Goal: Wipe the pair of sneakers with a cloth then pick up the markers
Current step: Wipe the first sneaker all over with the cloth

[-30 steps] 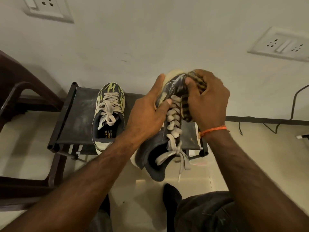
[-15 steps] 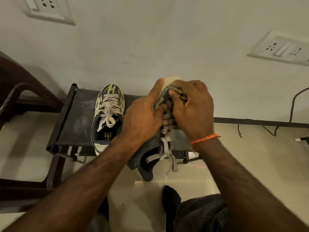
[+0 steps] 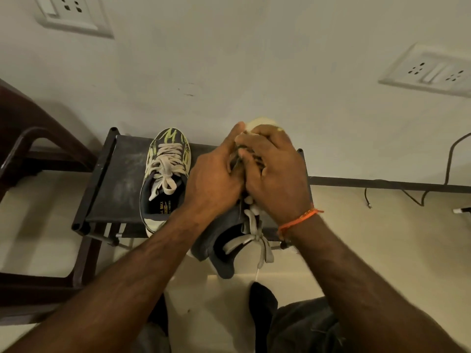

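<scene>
Pale wall (image 3: 254, 59) fills the upper frame, two socket plates on it: one top left (image 3: 74, 14), one at right (image 3: 430, 72). Cream tiled floor (image 3: 369, 238) below. Dark brown chair (image 3: 38, 154) at the left edge.

Low black rack (image 3: 114, 184), dusty on top, stands against the wall between chair and person. On it, left of centre, one sneaker (image 3: 165, 174): dark with yellow-green streaks, pale laces, toe to the wall, heel overhanging the near edge.

Second sneaker (image 3: 224, 245) is lifted over the rack's right half, toe up toward the wall, grey heel and collar hanging nearest the camera, laces trailing down.

Left hand (image 3: 216, 179) grips this sneaker from its left side, thumb up along the toe. Right hand (image 3: 275, 174), orange thread (image 3: 298, 220) at the wrist, is curled round a striped cloth (image 3: 251, 159) and presses it onto the upper near the toe; the two hands touch. Only a small bit of cloth shows between the fingers.

Black cable (image 3: 448, 164) runs down the wall at right to the floor. A small white-tipped object at the far right edge on the floor (image 3: 462, 210); cannot tell what it is.
</scene>
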